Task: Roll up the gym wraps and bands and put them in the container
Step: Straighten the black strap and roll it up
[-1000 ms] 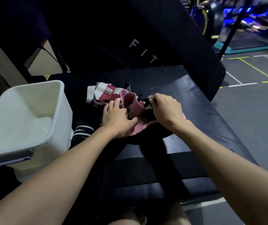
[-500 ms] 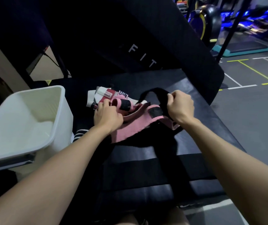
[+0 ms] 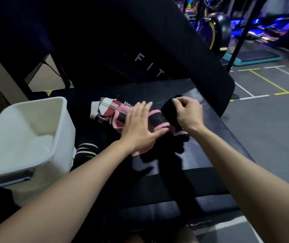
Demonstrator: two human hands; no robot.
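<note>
A pink and black wrap (image 3: 157, 121) lies across the black bench pad (image 3: 210, 155). My left hand (image 3: 138, 127) lies flat on it with straight fingers, pressing it down. My right hand (image 3: 187, 111) pinches the wrap's black end (image 3: 170, 109) and holds it up at the right. More wraps, red, white and pink (image 3: 108, 109), are piled just left of my left hand. A black band with pale stripes (image 3: 86, 151) lies beside the white container (image 3: 26, 137), which stands at the left and looks empty.
The bench's raised black backrest (image 3: 140, 50) with white letters stands close behind the wraps. The bench's right edge drops to a grey gym floor (image 3: 271, 128) with painted lines. Exercise machines (image 3: 215, 28) stand far back right.
My left hand let go of the pink wrap's rolled end and now lies flat on the wrap. My right hand moved right, pulling the black end out.
</note>
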